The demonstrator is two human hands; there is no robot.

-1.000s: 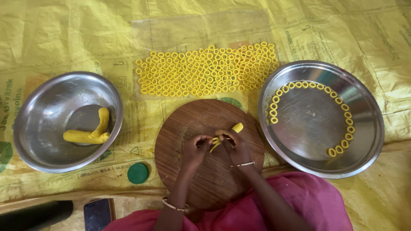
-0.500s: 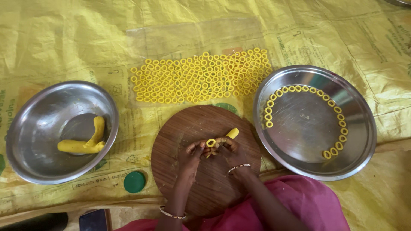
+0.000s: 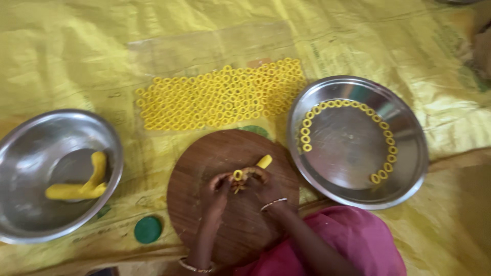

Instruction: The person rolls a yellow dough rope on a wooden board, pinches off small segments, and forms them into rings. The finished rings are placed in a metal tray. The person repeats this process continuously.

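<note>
My left hand [image 3: 216, 188] and my right hand [image 3: 263, 185] meet over a round wooden board [image 3: 194, 168]. Together their fingertips pinch a small yellow dough ring [image 3: 238, 175]. A short yellow dough roll [image 3: 264, 161] sticks out past my right fingers and looks held by that hand. Several yellow dough rings [image 3: 220, 97] lie in rows on the yellow sheet beyond the board. More rings [image 3: 307, 134] line the inside rim of the steel plate [image 3: 415, 153] at the right.
A steel bowl [image 3: 20, 153] at the left holds yellow dough rolls [image 3: 82, 185]. A green lid [image 3: 148, 229] lies left of the board. A yellow printed sheet [image 3: 102, 46] covers the ground. Pink cloth [image 3: 353, 240] covers my lap at the bottom.
The dough strip between my fingers has been curled into a closed ring. The view has shifted, so everything sits a little lower and to the left.
</note>
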